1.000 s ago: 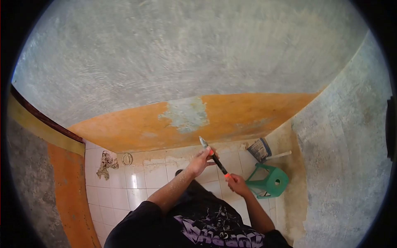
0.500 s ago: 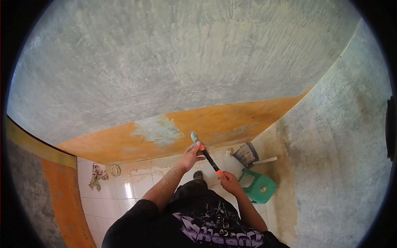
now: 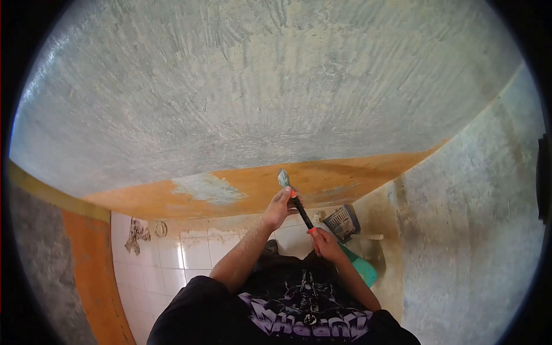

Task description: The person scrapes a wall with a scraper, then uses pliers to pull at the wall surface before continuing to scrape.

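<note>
My left hand (image 3: 280,208) is clenched around the scraper (image 3: 294,201) near its blade and my right hand (image 3: 325,244) clamps the handle's end, steadying the blade against the orange wall band (image 3: 345,175).

Black T-shirt (image 3: 287,313), purple print

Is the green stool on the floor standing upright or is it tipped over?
Cannot tell. Only a corner of the green stool shows beside the right hand and forearm, which cover its legs and seat.
</note>
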Tool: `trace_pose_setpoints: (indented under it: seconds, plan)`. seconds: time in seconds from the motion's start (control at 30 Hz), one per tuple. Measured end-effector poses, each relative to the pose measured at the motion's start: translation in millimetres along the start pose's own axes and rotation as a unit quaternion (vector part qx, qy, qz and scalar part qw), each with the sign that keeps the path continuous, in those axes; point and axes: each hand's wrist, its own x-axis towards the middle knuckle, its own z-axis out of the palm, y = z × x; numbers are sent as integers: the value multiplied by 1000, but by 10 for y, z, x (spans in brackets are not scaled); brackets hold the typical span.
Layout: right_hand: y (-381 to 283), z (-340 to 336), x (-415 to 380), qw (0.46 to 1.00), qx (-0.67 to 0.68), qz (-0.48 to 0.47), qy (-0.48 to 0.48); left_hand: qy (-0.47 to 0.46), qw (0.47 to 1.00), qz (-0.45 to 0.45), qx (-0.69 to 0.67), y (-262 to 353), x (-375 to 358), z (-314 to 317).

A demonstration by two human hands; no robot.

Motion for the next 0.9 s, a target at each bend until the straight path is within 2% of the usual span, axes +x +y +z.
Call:
trace_pose_setpoints:
  seconds: [0.1,0.27,0.4,0.43,0.5,0.6,0.7,0.9]
  plan:
    - [-20,-528,89,999,-18,6,-41,-7,1000,26,-1,-28,149,269]
    - [-215,-1631,-35,997,-41,39,-56,-3,990,48,131,-134,475,1029]
    - [-284,-2530,-106,997,-64,41,2,-32,974,60,218,-428,974,1655]
    - [-259,-2745,-110,997,-67,33,17,-10,947,80,310,-438,1070,1839]
    - [-144,-3174,-95,994,-91,4,57,7,954,87,288,-512,1257,2170]
    - [-406,-3454,-187,993,-89,10,82,-1,973,82,216,-666,1555,2523]
    - [-607,-3659,-179,987,-121,13,101,7,974,88,207,-710,1784,2699]
    - [-558,-4058,-46,978,-180,-50,91,14,982,65,176,-701,1869,2886]
